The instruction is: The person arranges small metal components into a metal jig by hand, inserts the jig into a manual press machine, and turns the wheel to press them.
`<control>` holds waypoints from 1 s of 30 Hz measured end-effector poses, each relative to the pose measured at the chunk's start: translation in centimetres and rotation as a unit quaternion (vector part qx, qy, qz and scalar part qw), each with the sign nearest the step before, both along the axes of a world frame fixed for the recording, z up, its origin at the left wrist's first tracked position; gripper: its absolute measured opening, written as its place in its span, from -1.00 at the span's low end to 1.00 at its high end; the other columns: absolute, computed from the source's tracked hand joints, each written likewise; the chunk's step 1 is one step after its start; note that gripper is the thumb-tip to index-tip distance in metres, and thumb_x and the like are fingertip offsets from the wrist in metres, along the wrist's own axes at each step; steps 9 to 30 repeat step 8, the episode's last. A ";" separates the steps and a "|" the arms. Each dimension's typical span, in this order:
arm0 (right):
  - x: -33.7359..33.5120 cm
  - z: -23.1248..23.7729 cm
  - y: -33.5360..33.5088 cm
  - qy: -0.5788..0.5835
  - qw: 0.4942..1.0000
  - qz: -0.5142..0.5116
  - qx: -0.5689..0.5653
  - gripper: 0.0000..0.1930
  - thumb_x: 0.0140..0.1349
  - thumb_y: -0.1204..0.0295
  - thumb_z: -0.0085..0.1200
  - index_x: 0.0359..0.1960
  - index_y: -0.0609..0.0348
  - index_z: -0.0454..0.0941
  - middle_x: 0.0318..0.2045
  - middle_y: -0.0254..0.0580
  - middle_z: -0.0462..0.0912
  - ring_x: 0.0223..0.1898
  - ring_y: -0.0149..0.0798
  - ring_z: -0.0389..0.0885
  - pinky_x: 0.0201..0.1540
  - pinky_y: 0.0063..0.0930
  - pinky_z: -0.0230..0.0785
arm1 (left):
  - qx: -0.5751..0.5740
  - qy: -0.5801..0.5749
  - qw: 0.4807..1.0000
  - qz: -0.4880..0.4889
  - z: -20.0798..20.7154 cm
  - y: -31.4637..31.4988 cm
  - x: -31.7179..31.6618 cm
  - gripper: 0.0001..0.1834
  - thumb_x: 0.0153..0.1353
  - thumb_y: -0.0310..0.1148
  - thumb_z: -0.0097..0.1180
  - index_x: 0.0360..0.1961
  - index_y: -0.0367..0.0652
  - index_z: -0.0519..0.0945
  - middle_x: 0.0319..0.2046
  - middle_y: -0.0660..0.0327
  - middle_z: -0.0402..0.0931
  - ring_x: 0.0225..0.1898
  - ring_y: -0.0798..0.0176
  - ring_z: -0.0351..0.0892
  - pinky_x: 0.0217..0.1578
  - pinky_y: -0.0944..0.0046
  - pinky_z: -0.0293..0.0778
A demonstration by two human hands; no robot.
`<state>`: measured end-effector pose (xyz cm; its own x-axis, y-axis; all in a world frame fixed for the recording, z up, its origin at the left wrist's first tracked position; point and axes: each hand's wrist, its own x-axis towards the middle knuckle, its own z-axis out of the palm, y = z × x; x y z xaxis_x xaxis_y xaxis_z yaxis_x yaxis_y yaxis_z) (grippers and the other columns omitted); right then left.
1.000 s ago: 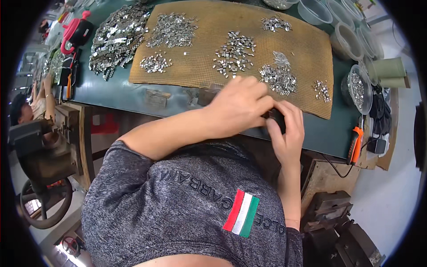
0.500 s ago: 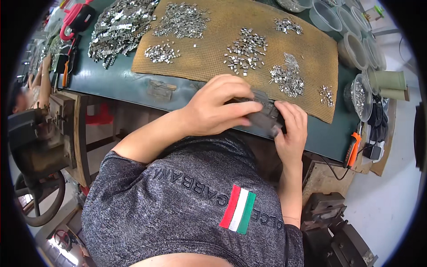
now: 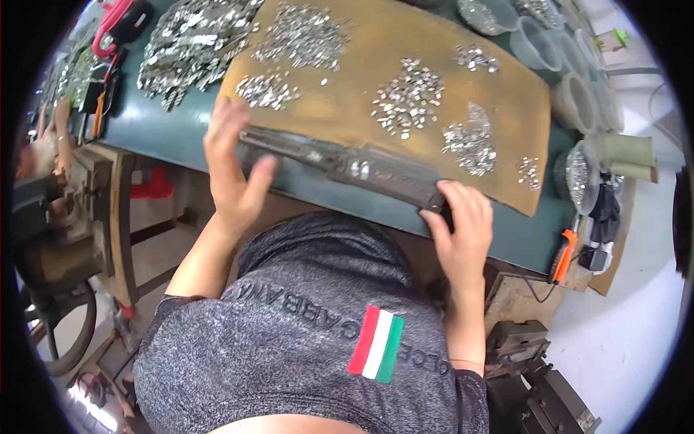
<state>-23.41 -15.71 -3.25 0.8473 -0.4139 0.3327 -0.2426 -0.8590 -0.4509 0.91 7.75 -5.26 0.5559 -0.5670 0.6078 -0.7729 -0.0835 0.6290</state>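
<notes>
A long dark metal jig lies slantwise along the front edge of the table, its near right end by my right hand. Two small bright pieces show on its middle. My right hand grips that right end, the thumb on the near side and the fingers over the far side. At the jig's narrower left end is my left hand, thumb and fingers spread apart and somewhat blurred. Whether it touches the jig I cannot tell. Beyond the jig, a tan textured mat carries several heaps of small shiny metal pieces.
A large pile of linked metal strips covers the back left. Clear plastic tubs line the right side. An orange-handled tool rests at the right edge, and a black-and-red device stands far left. Another person's arm shows at left.
My left hand has moved left, away from the jig's middle, and its fingers have spread. The dark jig now lies stretched along the table edge, while my right hand stays at its right end.
</notes>
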 end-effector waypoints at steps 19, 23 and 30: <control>1.0 3.2 -4.1 -0.019 0.995 -0.024 0.096 -0.72 0.18 0.51 0.32 -0.05 0.25 0.68 -0.09 -0.01 0.73 -0.04 -0.01 0.69 0.02 -0.25 0.53 | 0.172 -0.065 0.956 -0.228 1.6 -6.2 -2.7 -0.47 0.06 -0.31 0.44 0.10 -0.09 0.62 0.03 0.08 0.52 0.33 -0.18 0.34 0.33 -0.34 0.23; 1.0 3.2 -4.1 -0.019 0.995 -0.024 0.096 -0.72 0.18 0.51 0.32 -0.05 0.25 0.68 -0.09 -0.01 0.73 -0.04 -0.01 0.69 0.02 -0.25 0.53 | 0.172 -0.065 0.956 -0.228 1.6 -6.2 -2.7 -0.47 0.06 -0.31 0.44 0.10 -0.09 0.62 0.03 0.08 0.52 0.33 -0.18 0.34 0.33 -0.34 0.23; 1.0 3.2 -4.1 -0.019 0.995 -0.024 0.096 -0.72 0.18 0.51 0.32 -0.05 0.25 0.68 -0.09 -0.01 0.73 -0.04 -0.01 0.69 0.02 -0.25 0.53 | 0.172 -0.065 0.956 -0.228 1.6 -6.2 -2.7 -0.47 0.06 -0.31 0.44 0.10 -0.09 0.62 0.03 0.08 0.52 0.33 -0.18 0.34 0.33 -0.34 0.23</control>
